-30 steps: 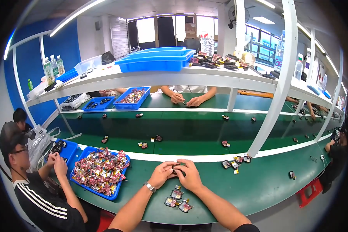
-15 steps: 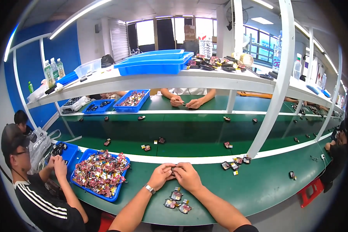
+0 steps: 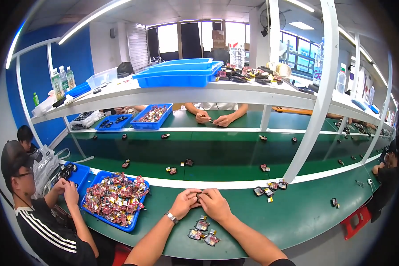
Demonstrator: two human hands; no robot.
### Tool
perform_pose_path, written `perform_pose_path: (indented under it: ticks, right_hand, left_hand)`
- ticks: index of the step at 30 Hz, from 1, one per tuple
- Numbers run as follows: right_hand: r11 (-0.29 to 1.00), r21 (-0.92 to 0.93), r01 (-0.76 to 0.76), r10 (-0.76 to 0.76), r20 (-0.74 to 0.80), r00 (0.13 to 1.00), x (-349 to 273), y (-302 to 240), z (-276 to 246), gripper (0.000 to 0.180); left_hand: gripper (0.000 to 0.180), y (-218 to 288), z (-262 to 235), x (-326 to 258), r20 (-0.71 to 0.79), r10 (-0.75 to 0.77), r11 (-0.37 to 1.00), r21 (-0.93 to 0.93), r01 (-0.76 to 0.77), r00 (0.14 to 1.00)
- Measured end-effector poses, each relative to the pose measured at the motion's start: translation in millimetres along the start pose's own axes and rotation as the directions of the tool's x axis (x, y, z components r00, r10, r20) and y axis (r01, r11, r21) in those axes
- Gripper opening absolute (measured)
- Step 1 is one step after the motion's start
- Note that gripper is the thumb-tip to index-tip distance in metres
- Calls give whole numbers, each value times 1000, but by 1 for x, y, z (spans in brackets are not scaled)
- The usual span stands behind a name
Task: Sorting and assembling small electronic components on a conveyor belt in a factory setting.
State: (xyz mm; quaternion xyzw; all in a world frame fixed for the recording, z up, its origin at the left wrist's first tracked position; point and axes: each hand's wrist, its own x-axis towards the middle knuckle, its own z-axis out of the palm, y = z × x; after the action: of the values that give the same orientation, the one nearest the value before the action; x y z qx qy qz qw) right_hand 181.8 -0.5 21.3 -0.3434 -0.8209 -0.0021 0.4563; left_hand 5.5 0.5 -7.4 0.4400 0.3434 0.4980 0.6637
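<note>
Meeting over the green workbench [image 3: 297, 217], the left hand [image 3: 185, 202] and the right hand [image 3: 214, 205] pinch a small dark part [image 3: 201, 194] between their fingertips; both are clenched on it from opposite sides, and it is too small to tell what kind of piece it is. A wristwatch [image 3: 172, 217] sits on the left wrist. Just below the grip, toward the person, a cluster of small wrapped pieces [image 3: 202, 231] lies on the bench, apart from both hands. Left of the grip, near the left forearm, a blue tray [image 3: 137, 212] is heaped with colourful wrapped items. Right of the grip and a little farther out, several small dark parts [image 3: 267, 190] lie by the white edge strip [image 3: 235, 182], close to a slanted white post [image 3: 317, 93]. Beyond the grip, across the strip, more small parts [image 3: 177, 167] are scattered on the middle green belt [image 3: 221, 153].

Far left of the grip, a co-worker in a black shirt [image 3: 44, 230] holds both hands raised near a second blue bin [image 3: 79, 174]. Straight ahead, past the belt, another person's hands [image 3: 215, 118] rest on the far bench, under a white shelf [image 3: 173, 94] carrying stacked blue trays [image 3: 179, 73].
</note>
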Motion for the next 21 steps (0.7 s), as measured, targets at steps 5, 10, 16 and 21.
perform_pose_path:
  ticks: [5,10,16,21]
  right_hand:
    - [1000,-12,19,-20,-22,1000,-2,2,4,16]
    - [999,37,-21,23,-36,999,-1,1,4,13]
    - [999,25,-25,26,-23,999,0,1,3,13]
    - [999,36,-41,43,-47,998,1,0,3,15]
  left_hand:
    - [28,2,2,-2,15,14,1000,-2,-14,1000]
    - [28,3,3,-1,-23,-18,999,33,19,1000]
    - [27,3,5,-2,-4,12,1000,22,-12,1000]
    - [26,5,8,-2,-20,19,1000,-25,-19,1000]
